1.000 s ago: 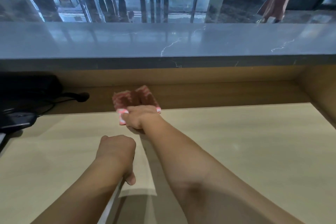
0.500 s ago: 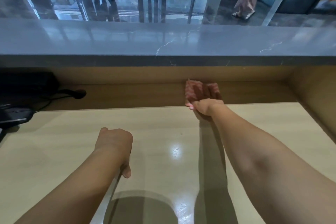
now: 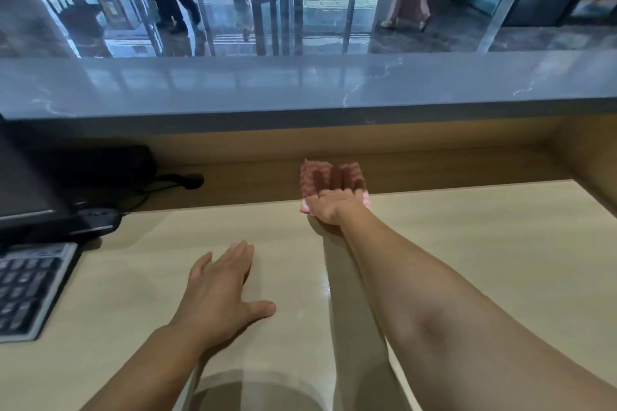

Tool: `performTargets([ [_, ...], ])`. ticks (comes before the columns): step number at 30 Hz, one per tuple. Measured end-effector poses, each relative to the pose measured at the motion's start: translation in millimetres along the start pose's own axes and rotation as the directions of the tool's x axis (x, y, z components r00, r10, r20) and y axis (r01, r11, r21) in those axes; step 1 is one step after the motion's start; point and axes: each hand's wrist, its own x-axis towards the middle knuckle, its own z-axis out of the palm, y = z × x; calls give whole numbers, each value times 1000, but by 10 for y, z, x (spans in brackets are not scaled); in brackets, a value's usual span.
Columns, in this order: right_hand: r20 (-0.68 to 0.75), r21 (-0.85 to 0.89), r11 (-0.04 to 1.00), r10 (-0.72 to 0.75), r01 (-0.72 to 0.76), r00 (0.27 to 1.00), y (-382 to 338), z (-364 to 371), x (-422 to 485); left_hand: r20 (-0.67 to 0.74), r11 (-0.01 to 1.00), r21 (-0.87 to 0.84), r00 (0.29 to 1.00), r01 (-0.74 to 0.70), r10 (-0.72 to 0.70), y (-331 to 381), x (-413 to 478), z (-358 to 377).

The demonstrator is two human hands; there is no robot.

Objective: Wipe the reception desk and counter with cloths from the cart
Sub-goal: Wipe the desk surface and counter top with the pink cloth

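A pink and red striped cloth (image 3: 320,178) lies at the back of the pale wooden desk (image 3: 467,243), against the low wooden back panel. My right hand (image 3: 334,208) presses on the cloth with the arm stretched forward; its fingers reach into the shadow under the grey stone counter (image 3: 300,87). My left hand (image 3: 222,290) lies flat on the desk nearer to me, fingers spread, holding nothing.
A monitor (image 3: 23,183) and its black base stand at the left, with a keyboard (image 3: 30,287) in front and cables and a black box (image 3: 100,160) behind. A wooden side wall (image 3: 591,157) closes the desk on the right. People walk in the lobby beyond the counter.
My right hand swept the cloth to the right along the back of the desk. My left hand has opened from a fist and now lies flat. The view has shifted, bringing the keyboard into sight.
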Motion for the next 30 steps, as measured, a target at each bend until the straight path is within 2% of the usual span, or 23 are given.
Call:
performTargets([
  [3, -2, 17, 999, -47, 47, 999, -423, 85, 5, -37, 999, -23, 998, 45, -46, -375, -50, -143],
  [7, 17, -10, 986, -166, 166, 986, -1115, 252, -20, -47, 995, 47, 995, 93, -91, -715, -171, -293],
  [13, -1, -51, 910, -411, 411, 911, -1999, 608, -139, -55, 970, 197, 989, 142, -134, -1002, -417, -265],
  [19, -26, -132, 864, -494, 486, 869, -2026, 751, -151, -43, 954, 246, 986, 170, -164, -1017, -498, -269],
  [23, -102, -124, 900, -431, 419, 897, -1638, 726, -177, -48, 953, 252, 986, 167, -160, -1004, -507, -257],
  [30, -163, -76, 992, -107, 96, 981, -417, 625, -299, -13, 959, 236, 987, 156, -158, -1052, -682, -229],
])
